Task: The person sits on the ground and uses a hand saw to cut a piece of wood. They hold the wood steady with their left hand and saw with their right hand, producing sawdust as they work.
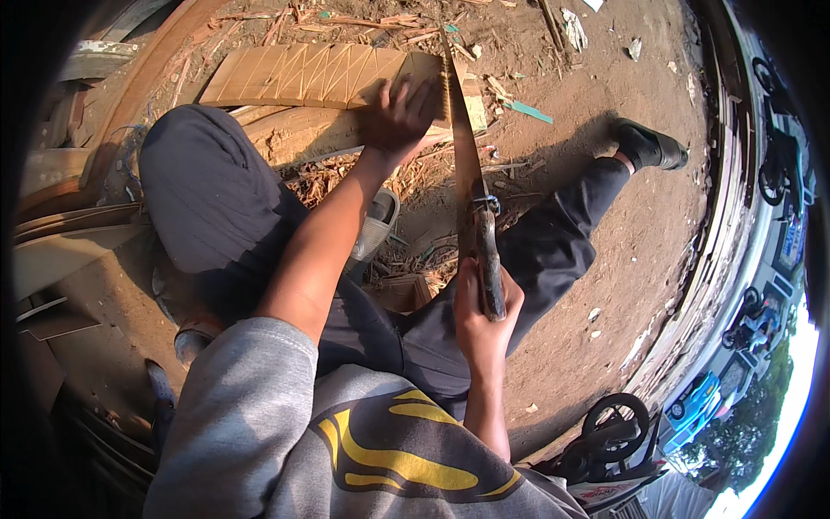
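My left hand [399,117] holds the right part of a flat wooden board [285,76], fingers spread over its top, which is marked with crossed lines. The board lies on a rougher piece of timber [294,128]. In my right hand [486,303] is the wooden handle of a hand saw [462,147], its long blade pointing away from me alongside the board's right end. Whether the teeth sit in a cut I cannot tell. Both of my legs surround the work, the left knee bent, the right leg stretched out.
Shavings and offcuts [398,22] litter the dirt ground [648,242], with a green strip [527,110] right of the board. Planks [69,233] lie at left. Long weathered boards [709,190] edge the right side, with motorbikes [616,432] and cars beyond.
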A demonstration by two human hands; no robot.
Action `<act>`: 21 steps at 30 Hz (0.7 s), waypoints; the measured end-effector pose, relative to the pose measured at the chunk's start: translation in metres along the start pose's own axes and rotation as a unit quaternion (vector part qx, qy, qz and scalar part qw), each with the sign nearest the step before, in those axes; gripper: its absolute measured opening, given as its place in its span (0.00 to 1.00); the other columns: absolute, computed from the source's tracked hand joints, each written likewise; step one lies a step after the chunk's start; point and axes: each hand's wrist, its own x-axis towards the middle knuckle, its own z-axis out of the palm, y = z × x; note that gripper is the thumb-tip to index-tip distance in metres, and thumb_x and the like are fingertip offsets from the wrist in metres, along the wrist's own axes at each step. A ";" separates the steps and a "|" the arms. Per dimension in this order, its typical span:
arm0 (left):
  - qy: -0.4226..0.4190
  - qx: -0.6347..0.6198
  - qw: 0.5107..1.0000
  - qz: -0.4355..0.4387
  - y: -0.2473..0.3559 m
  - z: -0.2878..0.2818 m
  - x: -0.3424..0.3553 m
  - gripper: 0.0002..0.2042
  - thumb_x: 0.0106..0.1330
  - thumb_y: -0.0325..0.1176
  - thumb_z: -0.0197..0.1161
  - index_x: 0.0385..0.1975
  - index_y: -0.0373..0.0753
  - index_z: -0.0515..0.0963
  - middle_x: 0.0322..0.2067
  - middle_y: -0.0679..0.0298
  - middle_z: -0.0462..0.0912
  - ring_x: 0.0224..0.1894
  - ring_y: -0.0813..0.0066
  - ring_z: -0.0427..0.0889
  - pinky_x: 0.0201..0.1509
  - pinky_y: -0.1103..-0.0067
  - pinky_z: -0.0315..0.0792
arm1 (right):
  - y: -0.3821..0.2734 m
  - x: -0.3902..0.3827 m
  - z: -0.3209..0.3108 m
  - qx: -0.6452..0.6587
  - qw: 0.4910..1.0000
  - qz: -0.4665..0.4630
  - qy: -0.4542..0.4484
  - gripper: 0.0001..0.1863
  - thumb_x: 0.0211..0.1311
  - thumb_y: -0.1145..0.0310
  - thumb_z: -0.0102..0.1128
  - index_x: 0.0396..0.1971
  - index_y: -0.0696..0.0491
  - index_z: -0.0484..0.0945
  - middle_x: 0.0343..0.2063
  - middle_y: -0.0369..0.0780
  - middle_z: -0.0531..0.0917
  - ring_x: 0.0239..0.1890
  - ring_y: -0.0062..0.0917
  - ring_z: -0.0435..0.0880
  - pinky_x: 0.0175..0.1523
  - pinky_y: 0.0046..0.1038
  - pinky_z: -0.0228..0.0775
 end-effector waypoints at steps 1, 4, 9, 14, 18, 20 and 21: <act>-0.007 -0.003 1.000 0.003 0.000 0.001 -0.003 0.33 0.52 0.57 0.62 0.54 0.41 0.73 0.60 0.59 0.69 0.58 0.52 0.70 0.59 0.50 0.61 | -0.002 0.021 0.004 0.031 0.999 0.029 -0.011 0.08 0.61 0.74 0.54 0.24 0.61 0.74 0.16 0.32 0.72 0.21 0.11 0.66 0.26 0.20 0.60; 0.003 0.019 1.000 0.001 -0.001 0.013 -0.003 0.29 0.56 0.50 0.60 0.56 0.43 0.71 0.60 0.61 0.68 0.58 0.54 0.70 0.59 0.49 0.60 | 0.001 0.101 0.032 0.002 1.000 -0.024 -0.001 0.13 0.60 0.72 0.55 0.18 0.60 0.68 0.13 0.31 0.67 0.20 0.11 0.61 0.23 0.23 0.55; -0.032 0.000 0.999 -0.025 0.000 -0.002 -0.001 0.40 0.41 0.61 0.69 0.54 0.43 0.73 0.61 0.62 0.68 0.64 0.59 0.63 0.64 0.53 0.54 | 0.011 0.058 0.032 -0.004 0.999 -0.040 0.002 0.09 0.60 0.73 0.55 0.21 0.60 0.71 0.15 0.31 0.67 0.20 0.11 0.61 0.24 0.22 0.57; -0.032 -0.058 0.998 -0.008 0.001 -0.004 0.000 0.38 0.47 0.60 0.64 0.57 0.43 0.70 0.61 0.60 0.67 0.59 0.53 0.70 0.61 0.48 0.58 | 0.004 -0.002 0.002 0.017 0.999 0.034 -0.004 0.06 0.59 0.77 0.55 0.24 0.61 0.73 0.17 0.32 0.72 0.23 0.10 0.68 0.28 0.19 0.62; -0.028 -0.028 0.999 -0.025 0.006 -0.003 0.001 0.42 0.38 0.61 0.70 0.55 0.43 0.72 0.61 0.62 0.67 0.63 0.60 0.64 0.62 0.52 0.55 | 0.007 0.095 0.026 0.000 1.000 -0.019 -0.005 0.12 0.61 0.72 0.55 0.19 0.60 0.69 0.13 0.31 0.68 0.19 0.11 0.62 0.22 0.24 0.56; -0.018 0.013 1.000 -0.011 0.005 0.002 0.001 0.42 0.38 0.61 0.71 0.55 0.44 0.72 0.61 0.61 0.68 0.63 0.60 0.64 0.62 0.52 0.56 | 0.000 0.107 0.035 -0.013 0.999 -0.043 -0.011 0.14 0.61 0.71 0.54 0.18 0.60 0.68 0.12 0.32 0.66 0.19 0.12 0.61 0.22 0.25 0.55; -0.012 0.034 0.999 -0.008 0.003 0.005 0.002 0.43 0.38 0.62 0.71 0.55 0.44 0.72 0.61 0.61 0.68 0.63 0.60 0.64 0.62 0.52 0.56 | -0.003 0.105 0.038 -0.021 0.998 -0.055 -0.018 0.14 0.61 0.71 0.54 0.17 0.60 0.67 0.12 0.32 0.66 0.19 0.13 0.61 0.23 0.26 0.55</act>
